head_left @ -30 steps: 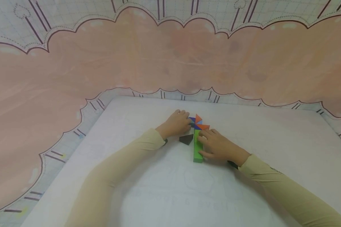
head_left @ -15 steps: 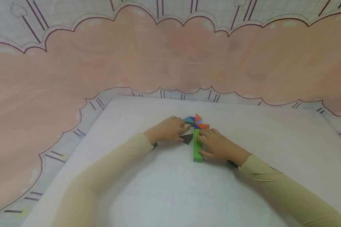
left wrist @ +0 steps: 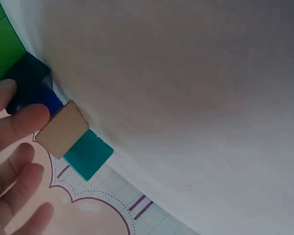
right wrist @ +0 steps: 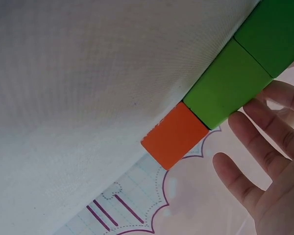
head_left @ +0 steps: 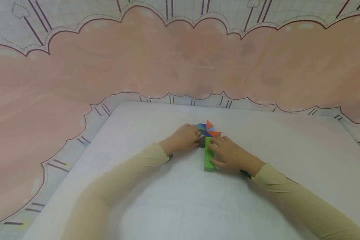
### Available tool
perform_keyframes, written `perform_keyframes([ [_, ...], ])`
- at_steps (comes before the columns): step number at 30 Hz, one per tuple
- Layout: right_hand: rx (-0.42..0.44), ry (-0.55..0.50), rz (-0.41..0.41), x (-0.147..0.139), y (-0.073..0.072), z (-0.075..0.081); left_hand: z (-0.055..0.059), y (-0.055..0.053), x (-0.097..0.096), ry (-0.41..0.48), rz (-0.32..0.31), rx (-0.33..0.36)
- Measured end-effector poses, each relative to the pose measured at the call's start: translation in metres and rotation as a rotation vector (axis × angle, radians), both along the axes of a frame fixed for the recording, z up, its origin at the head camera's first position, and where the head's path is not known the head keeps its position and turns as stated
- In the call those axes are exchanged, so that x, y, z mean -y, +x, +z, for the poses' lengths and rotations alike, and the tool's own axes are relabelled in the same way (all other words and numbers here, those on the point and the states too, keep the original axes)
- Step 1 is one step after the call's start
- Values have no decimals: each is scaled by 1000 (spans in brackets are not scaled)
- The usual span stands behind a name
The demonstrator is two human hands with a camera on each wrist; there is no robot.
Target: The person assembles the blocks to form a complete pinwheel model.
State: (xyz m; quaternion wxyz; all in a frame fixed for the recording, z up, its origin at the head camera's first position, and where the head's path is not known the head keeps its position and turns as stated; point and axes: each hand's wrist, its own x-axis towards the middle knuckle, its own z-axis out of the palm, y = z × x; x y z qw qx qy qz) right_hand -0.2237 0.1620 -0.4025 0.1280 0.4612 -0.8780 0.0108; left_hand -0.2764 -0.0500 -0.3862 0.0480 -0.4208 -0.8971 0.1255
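Near the middle of the white table, in the head view, my left hand (head_left: 183, 137) pinches a dark block (head_left: 201, 142) between thumb and forefinger, close against the left side of a green bar (head_left: 209, 163). My right hand (head_left: 231, 153) rests its fingertips along the bar's right side, thumb towards the near end. The right wrist view shows two blocks in line there, a light green block (right wrist: 225, 85) and a darker green block (right wrist: 272, 36). Beyond the bar lies a pinwheel of orange, blue and light blue triangle blocks (head_left: 209, 125), partly hidden by the left fingers.
In the left wrist view a bare wood block face (left wrist: 63, 129) and a teal block (left wrist: 88, 155) lie beside the left fingertips. An orange block (right wrist: 175, 136) stands at the end of the light green one. A patterned cloth (head_left: 180, 60) hangs beyond the table (head_left: 156, 206).
My left hand drew back left from the pinwheel, then moved right again. The dark block has gone up and right to the green bar's upper left side. The right hand stays put.
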Motion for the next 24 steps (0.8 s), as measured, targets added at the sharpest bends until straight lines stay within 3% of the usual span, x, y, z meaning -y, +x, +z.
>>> perform_keyframes([
  [10,10,15,-18,1,1,0,2,-3,-5,8,96,-24],
  [24,18,5,-18,1,0,0,6,-3,8,-40,29,-23],
])
